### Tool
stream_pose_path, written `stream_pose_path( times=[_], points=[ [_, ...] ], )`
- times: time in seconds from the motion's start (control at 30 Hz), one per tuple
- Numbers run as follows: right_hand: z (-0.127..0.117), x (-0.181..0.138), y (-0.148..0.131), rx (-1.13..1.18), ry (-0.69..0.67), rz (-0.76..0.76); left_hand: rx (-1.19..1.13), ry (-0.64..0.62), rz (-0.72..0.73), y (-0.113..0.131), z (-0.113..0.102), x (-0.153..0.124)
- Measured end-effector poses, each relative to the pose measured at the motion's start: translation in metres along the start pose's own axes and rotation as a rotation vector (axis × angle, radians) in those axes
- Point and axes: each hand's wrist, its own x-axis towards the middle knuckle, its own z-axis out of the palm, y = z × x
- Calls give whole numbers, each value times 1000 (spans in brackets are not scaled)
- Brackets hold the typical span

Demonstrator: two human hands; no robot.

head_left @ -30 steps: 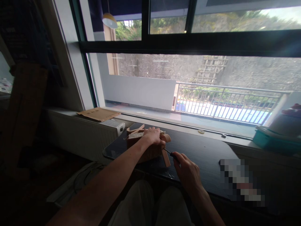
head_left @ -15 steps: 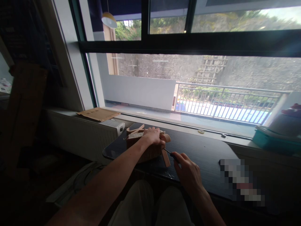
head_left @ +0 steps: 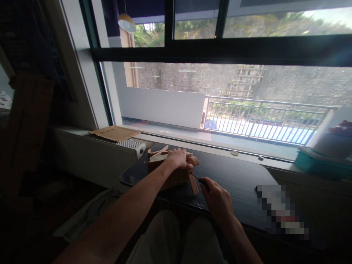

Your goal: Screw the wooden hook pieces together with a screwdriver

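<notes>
A brown leather bag (head_left: 167, 176) stands on the dark table, with pale material (head_left: 158, 158) showing along its top and loose tan straps around it. My left hand (head_left: 178, 158) is closed over the bag's top right part, fingers over the far side. My right hand (head_left: 217, 194) grips the dark handle of a screwdriver-like tool (head_left: 196, 176) with a thin metal shaft. Its tip meets the right end of the bag, by a tan strap (head_left: 194, 185) that hangs down there. Exactly what the tip touches is too small to make out.
The black table (head_left: 236, 183) stands against the windowsill. At its right lies a blurred-out object (head_left: 283, 211). On the sill are a brown envelope (head_left: 114, 132), a tape roll (head_left: 234, 153) and a teal box (head_left: 316, 163). A radiator (head_left: 96, 156) is at the left.
My right hand has shifted slightly to the left and up with the tool, whose tip stays at the bag's right end. My left hand holds its place.
</notes>
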Motion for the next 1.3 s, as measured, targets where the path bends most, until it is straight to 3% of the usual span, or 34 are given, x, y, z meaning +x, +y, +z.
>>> stream_pose_path(
  times=[0.4,0.73,1.3],
  points=[
    [-10,-3,-3,-134,-20,-70,-1,3,17,0,0,-1],
    [-2,-1,1,68,-19,11,-6,0,16,0,1,0],
    [-4,-2,0,8,-16,-66,7,7,12,-1,2,1]
  ],
)
